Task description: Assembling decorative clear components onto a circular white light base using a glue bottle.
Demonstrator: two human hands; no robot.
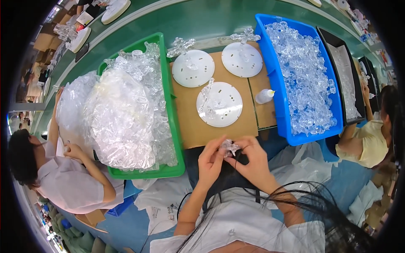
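Observation:
Close to my body, my left hand [212, 159] and my right hand [255, 160] meet around a small clear plastic piece [230, 146]. Fingers of both hands pinch it; its exact kind is hard to make out. Beyond them, a round white base plate [228, 105] with small holes lies on the brown cardboard, a clear branched plastic part [205, 99] on its left side. Two more white discs, a left one [196, 76] and a right one [236, 63], lie farther back, each carrying an upright clear cross-shaped part.
On the left stands a green bin [179, 158] heaped with clear pieces and a plastic bag [122, 122]. A blue bin [288, 126] of clear pieces is on the right. Between them stands a small white bottle [265, 96]. People sit on both sides.

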